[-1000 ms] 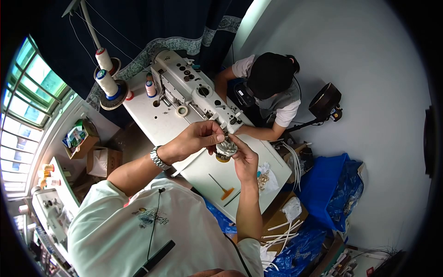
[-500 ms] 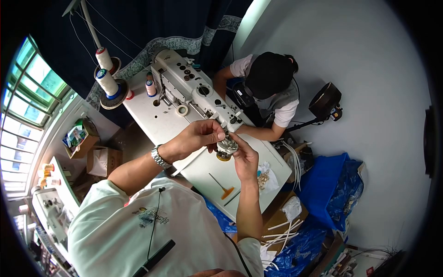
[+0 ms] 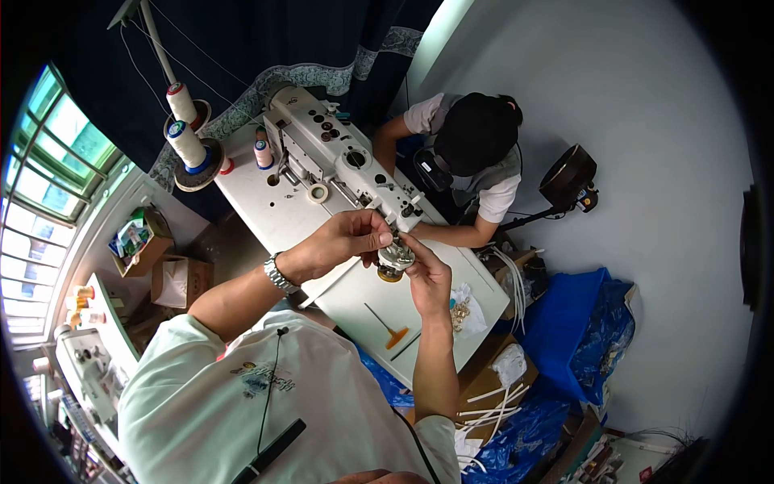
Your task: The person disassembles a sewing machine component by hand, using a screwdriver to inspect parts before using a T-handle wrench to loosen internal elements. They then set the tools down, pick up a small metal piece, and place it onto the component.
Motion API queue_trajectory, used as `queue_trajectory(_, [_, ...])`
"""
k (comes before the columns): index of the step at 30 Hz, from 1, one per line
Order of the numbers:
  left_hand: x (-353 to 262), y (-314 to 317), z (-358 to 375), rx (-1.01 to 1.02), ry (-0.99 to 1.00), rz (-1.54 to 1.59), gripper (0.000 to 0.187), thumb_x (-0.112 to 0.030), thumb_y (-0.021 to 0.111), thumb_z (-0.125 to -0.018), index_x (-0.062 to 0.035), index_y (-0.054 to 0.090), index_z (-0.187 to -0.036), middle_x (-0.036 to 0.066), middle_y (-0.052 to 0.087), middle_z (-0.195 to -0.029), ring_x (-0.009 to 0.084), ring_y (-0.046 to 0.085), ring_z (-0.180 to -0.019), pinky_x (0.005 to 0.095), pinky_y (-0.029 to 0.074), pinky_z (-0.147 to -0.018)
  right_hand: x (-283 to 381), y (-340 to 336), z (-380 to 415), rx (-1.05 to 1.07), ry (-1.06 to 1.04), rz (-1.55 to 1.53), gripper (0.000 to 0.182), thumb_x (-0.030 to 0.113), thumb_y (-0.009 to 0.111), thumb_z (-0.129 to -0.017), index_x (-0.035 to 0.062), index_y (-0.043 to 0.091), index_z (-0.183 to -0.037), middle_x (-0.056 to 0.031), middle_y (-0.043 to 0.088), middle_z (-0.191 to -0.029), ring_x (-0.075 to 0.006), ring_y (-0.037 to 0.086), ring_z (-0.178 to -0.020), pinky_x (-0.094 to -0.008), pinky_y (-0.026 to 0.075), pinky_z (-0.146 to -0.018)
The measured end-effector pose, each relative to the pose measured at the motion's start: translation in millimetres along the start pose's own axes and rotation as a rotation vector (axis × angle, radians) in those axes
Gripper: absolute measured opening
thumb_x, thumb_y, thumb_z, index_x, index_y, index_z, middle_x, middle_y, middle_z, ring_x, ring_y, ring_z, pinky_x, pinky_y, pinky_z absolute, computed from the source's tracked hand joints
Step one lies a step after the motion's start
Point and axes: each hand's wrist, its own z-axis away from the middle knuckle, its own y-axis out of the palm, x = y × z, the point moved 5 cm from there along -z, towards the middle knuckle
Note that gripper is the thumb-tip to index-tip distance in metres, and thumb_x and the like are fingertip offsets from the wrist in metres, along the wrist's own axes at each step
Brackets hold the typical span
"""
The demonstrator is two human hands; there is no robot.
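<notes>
A small round metal machine part (image 3: pixel 395 256), silvery with a brass-coloured lower rim, is held up between my two hands over the near side of the sewing table. My left hand (image 3: pixel 355 239), with a metal-band watch (image 3: pixel 280 275) at its wrist, pinches it from the upper left. From the right, the fingers of my right hand (image 3: pixel 430 278) close on the same part. Behind them stands a white sewing machine (image 3: pixel 343 153). An orange-handled T-shaped tool (image 3: pixel 396 336) lies on the white tabletop (image 3: pixel 355 302) below my hands, beside a thin dark rod (image 3: pixel 408 345).
Across the machine sits a co-worker in a black cap (image 3: pixel 477 133), one forearm on the table. Small gold-coloured pieces (image 3: pixel 459 315) lie on white paper at right. Thread cones (image 3: pixel 187 143) stand at left. A blue bin (image 3: pixel 564 323) and a dark lamp (image 3: pixel 568 173) are at right.
The co-worker's head has shifted slightly to the right. My hands and the metal part stay almost in the same place.
</notes>
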Motion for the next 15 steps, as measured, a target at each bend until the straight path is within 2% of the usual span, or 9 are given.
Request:
queue_trajectory(12, [0.9,0.1,-1.3,-0.008,-0.018,0.012,0.019,-0.024,0.070,-0.098,-0.0059,0.063,-0.100,-0.001,0.066,-0.087,0.0065,0.060,-0.073,0.0222,0.049,-0.064,2.0,-0.7,-1.0,0.005,-0.015,0.045,0.058,0.031,0.068,-0.095,-0.0048,0.056,-0.139,-0.0097,0.066,-0.128,-0.0141,0.060,-0.113,-0.0281,0.046,-0.099])
queue_trajectory(14, [2.2,-0.4,-2.1,-0.008,-0.018,0.008,0.019,-0.024,0.070,-0.098,-0.0058,0.063,-0.100,-0.001,0.066,-0.087,0.0065,0.060,-0.073,0.0222,0.049,-0.064,0.9,-1.9,-0.9,0.061,-0.038,0.000,0.049,0.015,0.066,-0.098,-0.0038,0.053,-0.142,-0.0106,0.065,-0.132,-0.0155,0.061,-0.118,-0.0304,0.046,-0.105])
queue_trajectory(15, [2.3,-0.6,-2.7,-0.008,-0.016,0.003,0.019,-0.024,0.070,-0.098,-0.0057,0.063,-0.100,-0.001,0.066,-0.087,0.0066,0.060,-0.073,0.0222,0.049,-0.064,-0.4,-2.6,-1.1,0.062,-0.038,0.000,0.049,0.015,0.066,-0.098,-0.0038,0.053,-0.142,-0.0106,0.065,-0.132,-0.0155,0.061,-0.118,-0.0304,0.046,-0.105])
